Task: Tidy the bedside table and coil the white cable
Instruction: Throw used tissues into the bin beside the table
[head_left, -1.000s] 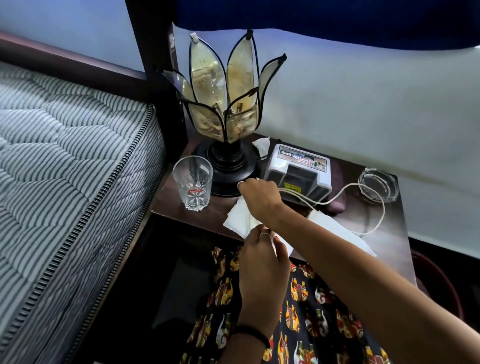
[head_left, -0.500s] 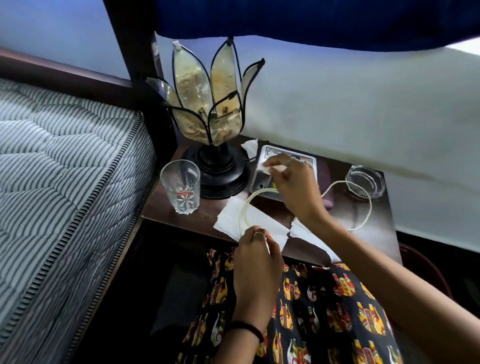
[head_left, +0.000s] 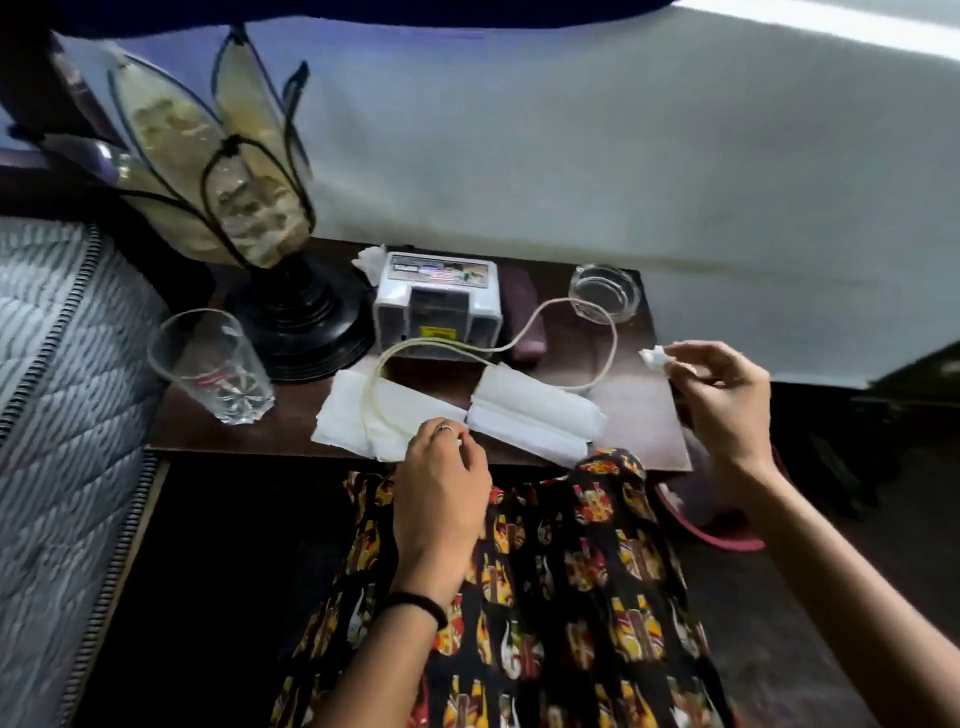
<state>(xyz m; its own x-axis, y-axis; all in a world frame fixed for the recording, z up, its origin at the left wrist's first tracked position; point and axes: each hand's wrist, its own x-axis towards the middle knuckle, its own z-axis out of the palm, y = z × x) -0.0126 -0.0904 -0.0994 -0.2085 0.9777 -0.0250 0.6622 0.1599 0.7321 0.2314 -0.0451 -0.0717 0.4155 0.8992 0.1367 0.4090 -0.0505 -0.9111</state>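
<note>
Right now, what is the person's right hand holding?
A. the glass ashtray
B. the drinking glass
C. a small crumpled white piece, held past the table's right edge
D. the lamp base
C: the right hand pinches a small crumpled white piece in the air beyond the right edge of the bedside table, while the drinking glass and glass ashtray stand untouched on it.
</note>
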